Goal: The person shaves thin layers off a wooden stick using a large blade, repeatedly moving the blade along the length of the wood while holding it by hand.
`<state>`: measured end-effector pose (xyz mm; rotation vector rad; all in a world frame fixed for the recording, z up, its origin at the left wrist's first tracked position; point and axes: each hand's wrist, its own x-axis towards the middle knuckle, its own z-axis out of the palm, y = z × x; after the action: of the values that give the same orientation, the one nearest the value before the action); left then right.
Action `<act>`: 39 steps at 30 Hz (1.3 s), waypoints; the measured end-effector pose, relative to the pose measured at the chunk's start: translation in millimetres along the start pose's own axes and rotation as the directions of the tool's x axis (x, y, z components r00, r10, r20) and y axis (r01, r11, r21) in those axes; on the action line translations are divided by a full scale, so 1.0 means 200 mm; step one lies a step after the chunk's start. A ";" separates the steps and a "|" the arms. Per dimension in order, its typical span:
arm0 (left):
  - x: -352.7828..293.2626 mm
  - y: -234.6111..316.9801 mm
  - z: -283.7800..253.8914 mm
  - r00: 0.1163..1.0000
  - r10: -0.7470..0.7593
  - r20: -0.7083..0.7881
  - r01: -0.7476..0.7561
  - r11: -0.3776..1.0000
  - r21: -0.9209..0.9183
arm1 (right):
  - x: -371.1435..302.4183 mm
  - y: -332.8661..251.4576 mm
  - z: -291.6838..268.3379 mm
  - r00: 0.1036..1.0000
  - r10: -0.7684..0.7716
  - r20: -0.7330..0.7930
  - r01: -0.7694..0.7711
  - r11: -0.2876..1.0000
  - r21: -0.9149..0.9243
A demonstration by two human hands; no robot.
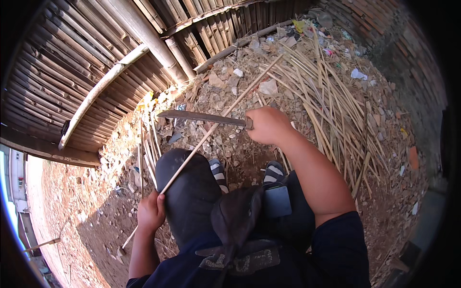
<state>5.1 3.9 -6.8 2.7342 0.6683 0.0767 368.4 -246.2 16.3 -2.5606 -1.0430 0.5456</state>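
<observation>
My left hand is closed round the lower part of a long, thin bamboo strip. The strip slants up and away to the right, passing over my left knee. In my right hand is the handle of a machete, its dark blade pointing left. The blade crosses the strip a little beyond my knees; whether its edge bites into the bamboo cannot be made out. Below my left hand the strip's near end shows close to the ground.
A heap of split bamboo strips lies on the right, and a few more strips lie left of my knee. Rubble and litter cover the ground. A bamboo slat wall rises at the left, a brick wall at the right.
</observation>
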 end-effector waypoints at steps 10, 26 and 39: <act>0.00 0.07 -0.01 0.998 -0.043 -0.037 0.047 0.992 0.116 | 0.01 0.06 0.02 0.993 0.106 -0.054 -0.101 0.991 0.092; -0.01 0.05 0.05 0.998 -0.020 -0.056 0.027 0.991 0.132 | 0.09 0.20 0.05 0.981 0.178 0.072 -0.189 0.966 0.179; 0.04 0.07 0.00 0.998 -0.013 -0.062 0.022 0.986 0.162 | 0.10 0.31 0.07 0.970 0.243 -0.003 -0.241 0.960 0.140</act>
<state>18.1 -4.9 -2.8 2.8923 0.7459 0.1057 412.7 -271.4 -26.8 -2.5775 -0.6617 0.6282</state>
